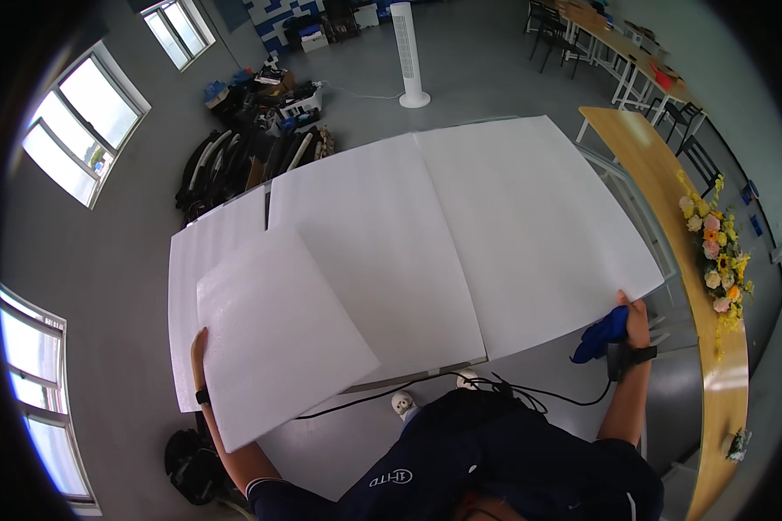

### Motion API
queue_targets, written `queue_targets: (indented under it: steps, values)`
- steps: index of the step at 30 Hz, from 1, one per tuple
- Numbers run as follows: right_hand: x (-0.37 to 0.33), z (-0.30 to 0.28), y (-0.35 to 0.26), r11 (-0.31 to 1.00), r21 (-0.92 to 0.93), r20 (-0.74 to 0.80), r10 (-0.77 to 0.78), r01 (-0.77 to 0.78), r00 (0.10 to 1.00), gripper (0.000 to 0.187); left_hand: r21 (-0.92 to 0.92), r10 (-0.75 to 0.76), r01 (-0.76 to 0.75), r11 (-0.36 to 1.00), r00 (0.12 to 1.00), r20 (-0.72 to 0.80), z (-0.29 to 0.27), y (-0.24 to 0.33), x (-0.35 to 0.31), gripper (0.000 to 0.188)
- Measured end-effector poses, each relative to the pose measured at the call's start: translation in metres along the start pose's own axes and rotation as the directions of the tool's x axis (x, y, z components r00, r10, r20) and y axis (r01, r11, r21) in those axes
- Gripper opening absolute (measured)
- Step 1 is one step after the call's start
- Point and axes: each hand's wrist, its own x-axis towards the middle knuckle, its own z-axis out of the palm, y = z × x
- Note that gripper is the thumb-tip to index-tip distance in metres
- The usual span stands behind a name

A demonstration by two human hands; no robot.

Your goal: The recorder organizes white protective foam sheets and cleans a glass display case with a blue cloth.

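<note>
A loose white foam sheet (278,334) is tilted over the left part of the table. My left hand (199,352) grips its left edge, and most of the fingers are hidden behind the sheet. Larger white foam sheets (365,252) lie flat beneath and beside it, covering the tabletop. At the near right corner of the right-hand sheet (530,226), my right hand (636,319) is closed around a bunched blue cloth (601,335). Its thumb touches the sheet's edge. A black device with a cable (630,356) is strapped to my right wrist.
The black cable (573,401) runs in front of my body. On the right stands a long wooden table (725,408) with a flower arrangement (717,247). Behind the sheets are a white tower fan (406,52) and piled gear (261,148). A black bag (191,469) sits lower left.
</note>
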Motion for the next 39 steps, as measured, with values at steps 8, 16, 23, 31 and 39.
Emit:
queue_targets:
  steps: [8, 16, 23, 31, 39]
  values:
    - [0.009, -0.009, 0.013, 0.988, -0.153, -0.03, 0.0, -0.004, 1.0, 0.026, 0.193, -0.032, -0.014, 0.981, 0.972, 0.235, -0.052, -0.042, 0.109, 0.026]
    - [0.019, -0.022, 0.019, 0.974, -0.226, -0.003, 0.004, -0.004, 1.0, 0.027, 0.413, -0.176, 0.035, 0.91, 0.934, 0.31, -0.048, -0.026, 0.113, 0.038]
    - [0.012, -0.011, 0.007, 0.954, -0.301, -0.031, -0.01, 0.0, 0.999, 0.028, 0.338, -0.113, -0.015, 0.941, 0.928, 0.354, -0.044, -0.025, 0.108, 0.04]
    - [0.013, -0.009, 0.016, 0.981, -0.19, -0.114, 0.021, -0.042, 0.993, 0.024, 0.287, -0.059, -0.053, 0.957, 0.928, 0.367, -0.042, -0.03, 0.11, 0.035]
    - [0.024, -0.019, 0.034, 0.966, -0.258, -0.236, -0.033, -0.03, 0.971, 0.025, 0.274, -0.081, -0.024, 0.961, 0.928, 0.364, -0.041, -0.031, 0.11, 0.031]
